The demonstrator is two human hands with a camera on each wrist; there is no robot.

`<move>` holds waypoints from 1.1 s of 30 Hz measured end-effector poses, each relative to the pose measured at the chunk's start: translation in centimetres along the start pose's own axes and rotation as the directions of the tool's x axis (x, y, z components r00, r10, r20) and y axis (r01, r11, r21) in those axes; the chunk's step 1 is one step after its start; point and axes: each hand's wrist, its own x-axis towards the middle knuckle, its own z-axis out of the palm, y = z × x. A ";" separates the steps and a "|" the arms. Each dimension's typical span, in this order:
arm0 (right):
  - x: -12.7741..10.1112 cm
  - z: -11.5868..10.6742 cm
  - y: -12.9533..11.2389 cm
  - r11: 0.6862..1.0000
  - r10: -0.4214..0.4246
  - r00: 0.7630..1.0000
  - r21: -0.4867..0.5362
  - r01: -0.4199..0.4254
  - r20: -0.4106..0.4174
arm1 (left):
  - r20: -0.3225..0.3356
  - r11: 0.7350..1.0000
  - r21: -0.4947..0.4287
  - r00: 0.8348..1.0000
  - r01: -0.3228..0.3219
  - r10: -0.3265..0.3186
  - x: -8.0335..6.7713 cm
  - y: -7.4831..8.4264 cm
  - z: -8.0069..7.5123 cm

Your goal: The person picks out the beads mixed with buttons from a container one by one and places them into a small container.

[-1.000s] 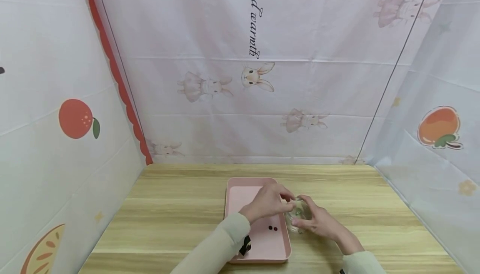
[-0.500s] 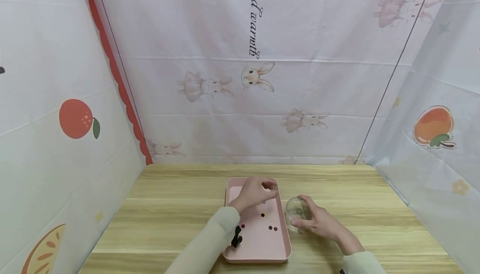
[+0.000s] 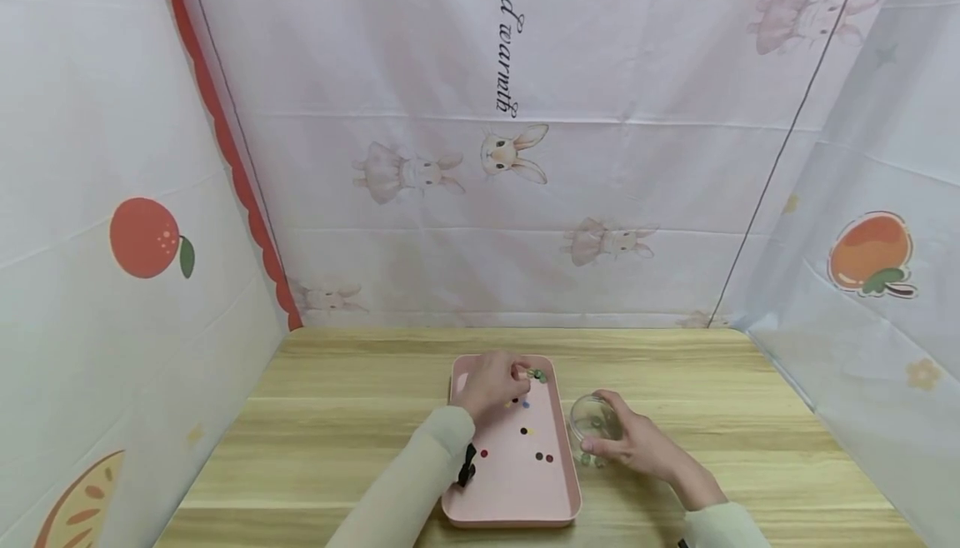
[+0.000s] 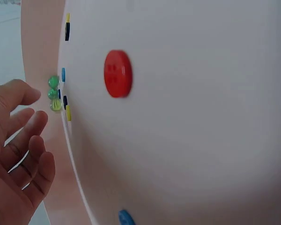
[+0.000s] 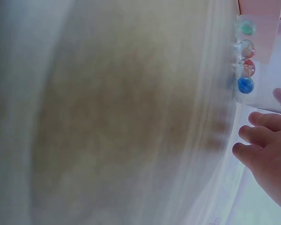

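Note:
My left hand (image 3: 491,383) hovers over the far end of a pink tray (image 3: 517,502), its fingers loosely bent. In the left wrist view nothing shows between those fingers; green marbles (image 4: 53,93) sit just beyond their tips, against the tray wall. My right hand (image 3: 637,440) grips a clear round jar (image 3: 583,415) that stands on the table at the tray's right side. Through the jar wall in the right wrist view I see several marbles, among them a blue marble (image 5: 245,85) and a green marble (image 5: 247,27).
Several small buttons lie scattered in the tray, including a red button (image 4: 117,74), a blue button (image 4: 126,218) and dark and yellow ones. The wooden table (image 3: 352,415) extends to both sides. Patterned cloth (image 3: 420,265) hangs behind and along the sides.
My left hand has moved from above the jar back leftward to the tray's far end, uncovering buttons and green marbles. The right hand keeps holding the jar in place.

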 end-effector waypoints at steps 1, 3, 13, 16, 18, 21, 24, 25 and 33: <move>0.0 0.0 0.0 1.000 -0.002 1.000 0.001 0.002 0.001 | 0.001 1.000 0.012 1.000 0.004 -0.004 0.1 0.0 0.0; -0.1 0.0 0.0 1.000 -0.005 1.000 0.002 0.005 0.000 | 0.004 1.000 0.028 1.000 0.004 -0.004 0.2 -0.1 0.1; -0.2 0.2 0.1 1.000 -0.018 1.000 0.007 0.018 -0.004 | 0.043 0.995 0.095 0.999 -0.012 0.008 0.7 -0.6 0.4; -0.2 0.3 0.2 1.000 -0.024 1.000 0.003 0.024 -0.004 | 0.047 0.993 0.116 0.999 -0.012 0.007 0.9 -0.6 0.5; -0.2 0.3 0.3 1.000 -0.028 1.000 0.003 0.028 -0.006 | 0.042 0.992 0.124 0.999 -0.017 0.012 1.0 -0.7 0.6; -0.2 0.2 0.4 1.000 -0.030 1.000 -0.001 0.030 -0.010 | 0.036 0.991 0.134 0.999 -0.025 0.020 1.1 -0.7 0.7; -0.2 0.2 0.4 1.000 -0.031 0.999 -0.004 0.031 -0.010 | 0.033 0.988 0.150 0.999 -0.030 0.025 1.2 -0.7 0.7; -0.2 0.2 0.4 0.999 -0.031 0.999 -0.005 0.031 -0.009 | 0.035 0.987 0.156 0.999 -0.028 0.023 1.2 -0.7 0.8; -0.2 0.0 0.5 0.999 -0.031 1.000 -0.011 0.031 -0.006 | 0.041 0.980 0.197 0.999 -0.017 0.009 1.4 -0.3 0.9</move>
